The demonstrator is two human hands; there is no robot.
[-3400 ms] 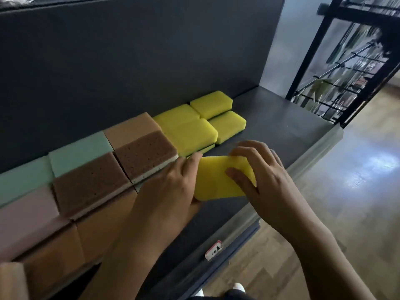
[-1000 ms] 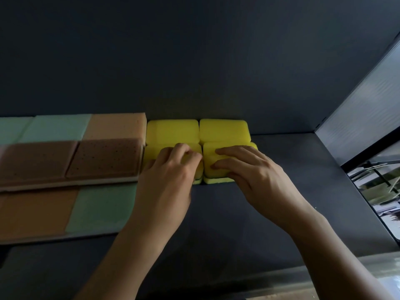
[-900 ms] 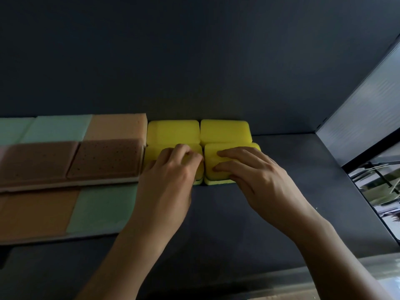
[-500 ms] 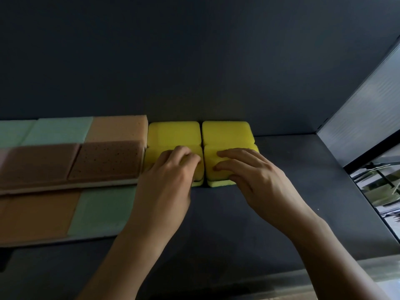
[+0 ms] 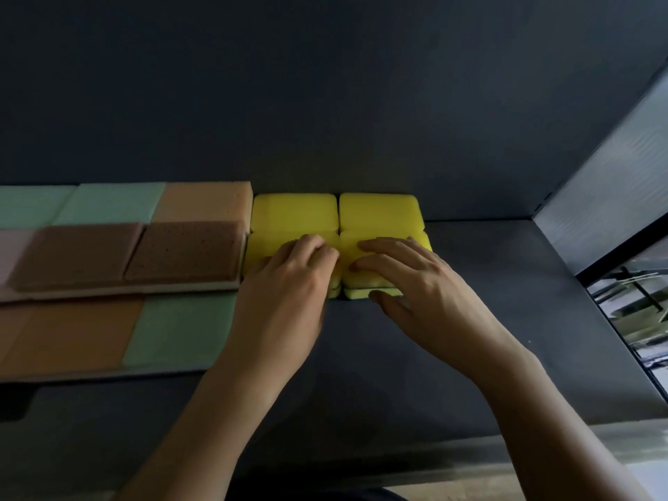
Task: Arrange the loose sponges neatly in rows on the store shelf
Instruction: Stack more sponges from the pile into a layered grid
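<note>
Both hands are pressing down on the front yellow sponges. Left hand [image 5: 289,283] is lying with loosely bent fingers on the front-left stack [image 5: 260,247]; its thumb is hidden. Right hand [image 5: 419,283] is spreading near-straight fingers over the front-right stack [image 5: 422,241]. Neither is lifting or enclosing anything.

Risks, as judged:

1. Shelf [image 5: 506,291]: the dark surface is looking smooth and is lying bare to the right of the yellow block. An uneven sideways push could be sliding all 4 yellow positions rightward, opening a gap beside the orange sponge [image 5: 206,202].
2. Big sponges on the left: the left wrist is passing just beside the green sponge [image 5: 180,330] and the brown sponge [image 5: 184,251]. A dragging wrist on withdrawal could be skewing that row.
3. Yellow block: the back pair [image 5: 294,213] is sitting against the rear wall [image 5: 325,103], with the 2 front stacks touching it. Each front stack appears to be 2 layers high. Foam is compressing under the fingers, so on release it could be springing up and shifting the top layer.
4. Lower front-right piece [image 5: 356,293]: it is jutting slightly ahead of the piece above, so the edge is not yet flush.
5. Right thumb [image 5: 379,296]: it is resting at that front edge, and a hooked exit could be pulling the piece forward.
</note>
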